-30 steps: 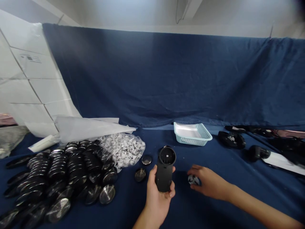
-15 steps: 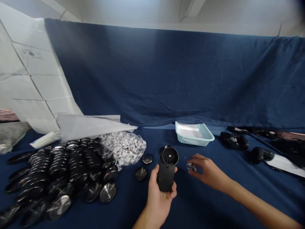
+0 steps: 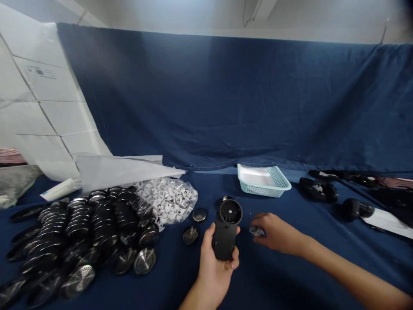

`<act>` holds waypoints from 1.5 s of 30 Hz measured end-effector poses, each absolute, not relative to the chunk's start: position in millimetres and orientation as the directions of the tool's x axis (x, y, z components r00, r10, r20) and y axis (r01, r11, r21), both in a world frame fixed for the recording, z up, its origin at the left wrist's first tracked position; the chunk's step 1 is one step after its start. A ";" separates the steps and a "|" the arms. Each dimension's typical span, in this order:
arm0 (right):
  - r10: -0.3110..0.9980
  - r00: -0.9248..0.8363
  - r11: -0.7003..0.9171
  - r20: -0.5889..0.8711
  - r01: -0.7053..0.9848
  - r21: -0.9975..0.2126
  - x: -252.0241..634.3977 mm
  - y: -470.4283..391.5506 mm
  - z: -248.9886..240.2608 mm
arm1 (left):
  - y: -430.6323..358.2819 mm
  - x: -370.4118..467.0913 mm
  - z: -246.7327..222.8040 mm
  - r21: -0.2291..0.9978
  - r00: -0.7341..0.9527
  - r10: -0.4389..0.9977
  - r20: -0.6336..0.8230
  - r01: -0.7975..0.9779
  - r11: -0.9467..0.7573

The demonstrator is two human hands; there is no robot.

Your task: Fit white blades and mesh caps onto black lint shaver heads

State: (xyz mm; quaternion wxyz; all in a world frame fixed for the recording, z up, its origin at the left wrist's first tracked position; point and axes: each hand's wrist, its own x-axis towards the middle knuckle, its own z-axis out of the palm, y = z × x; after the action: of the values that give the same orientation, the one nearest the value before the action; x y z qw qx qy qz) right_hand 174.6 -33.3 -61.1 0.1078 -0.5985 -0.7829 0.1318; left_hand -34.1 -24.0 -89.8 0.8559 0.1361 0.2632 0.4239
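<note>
My left hand is closed around a black handheld plastic housing, held upright with its round, open cup-like end at the top. Several small details show inside that cup. To its right, my right hand pinches a small grey-and-white piece, blurred by motion and apart from the housing. Left of the housing on the blue cloth lie two round perforated metal discs with black rims, an upper disc and a lower disc.
Rows of black-rimmed metal discs fill the left side. Behind them are a clear bag of small white pieces and a white sheet. A light-blue basket stands at the back; black parts lie at right.
My right hand has moved slightly left and turned, with the small piece still in its fingers. My left hand and the black housing have stayed nearly still.
</note>
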 end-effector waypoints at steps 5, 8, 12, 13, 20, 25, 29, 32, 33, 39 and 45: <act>0.961 -0.274 0.264 0.030 0.886 -0.381 177.0 -29.6 -63.0 | -23.5 -34.1 -90.1 0.451 0.507 0.788 -0.351 -0.646 0.616; 0.964 -0.258 0.263 0.066 0.878 -0.401 178.9 -28.3 -60.8 | -23.2 -33.7 -89.9 0.455 0.505 0.786 -0.358 -0.640 0.619; 0.961 -0.244 0.277 0.131 0.849 -0.450 178.2 -27.6 -64.8 | -23.1 -33.1 -88.4 0.464 0.484 0.797 -0.361 -0.648 0.604; 0.957 -0.264 0.288 0.117 0.840 -0.459 178.1 -27.3 -67.4 | -23.1 -33.1 -88.0 0.464 0.481 0.800 -0.360 -0.651 0.600; 0.942 -0.230 0.328 0.245 0.788 -0.521 184.3 -21.0 -46.7 | -23.7 -33.4 -88.7 0.444 0.478 0.791 -0.382 -0.655 0.611; 0.834 -0.086 0.446 0.545 0.685 -0.575 173.0 -35.7 -8.9 | -23.1 -32.8 -90.0 0.435 0.470 0.783 -0.407 -0.654 0.619; 0.773 -0.107 0.524 0.626 0.663 -0.534 158.1 -45.4 -3.8 | -22.3 -33.2 -89.3 0.414 0.478 0.760 -0.440 -0.644 0.644; 0.771 -0.080 0.573 0.632 0.519 -0.634 154.9 -41.3 -11.6 | -22.0 -33.7 -88.6 0.407 0.474 0.751 -0.461 -0.639 0.653; 0.776 -0.059 0.590 0.628 0.422 -0.689 155.2 -38.6 -15.2 | -21.9 -33.8 -88.6 0.406 0.476 0.749 -0.460 -0.638 0.655; 0.856 0.058 0.512 0.514 -0.248 -0.823 150.1 -29.7 -32.8 | -19.5 -32.4 -92.0 0.423 0.482 0.766 -0.425 -0.643 0.639; 0.970 0.054 0.233 0.238 -0.494 -0.838 130.6 -30.4 -41.0 | -19.5 -32.4 -92.8 0.423 0.482 0.772 -0.415 -0.649 0.632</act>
State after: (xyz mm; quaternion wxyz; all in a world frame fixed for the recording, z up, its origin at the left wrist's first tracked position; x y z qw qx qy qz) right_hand 130.6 -30.4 -41.0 0.6669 -0.2871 -0.4143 0.5487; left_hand -32.4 -19.5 -92.8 0.8543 0.1047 0.2936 0.4158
